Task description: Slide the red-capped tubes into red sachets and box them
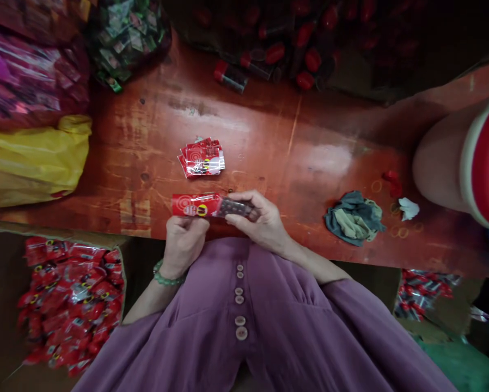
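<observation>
My left hand (184,239), with a green bead bracelet at the wrist, is closed on a red printed wrapper (195,206) held flat near the table's front edge. My right hand (257,219) pinches a dark tube (235,207) whose left end sits in the wrapper's mouth. A small stack of the same red wrappers (202,158) lies on the red wooden table (146,147) just beyond my hands.
A box of filled red packets (71,302) stands at my lower left. Yellow (32,158) and pink bags lie at the left, red-capped tubes (277,51) at the back. A crumpled grey cloth (354,218) and a red-lidded container (483,163) are at the right.
</observation>
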`<move>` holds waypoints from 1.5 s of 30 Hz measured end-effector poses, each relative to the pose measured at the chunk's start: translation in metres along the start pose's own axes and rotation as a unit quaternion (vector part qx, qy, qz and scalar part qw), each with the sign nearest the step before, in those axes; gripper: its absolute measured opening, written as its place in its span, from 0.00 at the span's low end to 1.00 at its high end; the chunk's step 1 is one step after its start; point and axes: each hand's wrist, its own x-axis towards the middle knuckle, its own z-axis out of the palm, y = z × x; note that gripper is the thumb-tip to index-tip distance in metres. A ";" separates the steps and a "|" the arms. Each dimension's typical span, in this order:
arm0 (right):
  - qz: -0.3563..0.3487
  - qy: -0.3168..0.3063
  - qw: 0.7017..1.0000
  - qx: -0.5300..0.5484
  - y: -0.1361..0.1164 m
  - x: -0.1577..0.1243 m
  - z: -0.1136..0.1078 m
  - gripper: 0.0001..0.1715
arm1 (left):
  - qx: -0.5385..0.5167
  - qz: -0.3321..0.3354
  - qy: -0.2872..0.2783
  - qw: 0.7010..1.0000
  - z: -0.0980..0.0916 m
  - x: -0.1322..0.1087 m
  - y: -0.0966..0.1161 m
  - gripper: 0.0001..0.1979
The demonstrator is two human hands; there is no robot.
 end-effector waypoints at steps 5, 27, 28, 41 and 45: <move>-0.058 -0.083 0.994 -0.041 -0.007 0.027 0.007 0.18 | -0.128 -0.004 0.113 0.985 0.001 0.025 -0.004 0.14; -0.292 -0.121 0.927 -0.204 -0.054 0.131 0.028 0.26 | -0.228 0.125 0.084 0.962 -0.017 0.133 0.020 0.27; -0.299 -0.116 0.925 -0.204 -0.056 0.131 0.028 0.26 | -0.219 0.117 0.086 0.965 -0.014 0.130 0.023 0.28; -0.441 -0.053 0.846 -0.295 -0.023 0.086 0.030 0.26 | -0.233 0.023 0.072 0.970 -0.020 0.051 0.028 0.10; -0.525 -0.034 0.770 -0.362 -0.009 0.067 0.042 0.22 | -0.228 -0.044 0.081 0.969 -0.025 0.018 0.028 0.09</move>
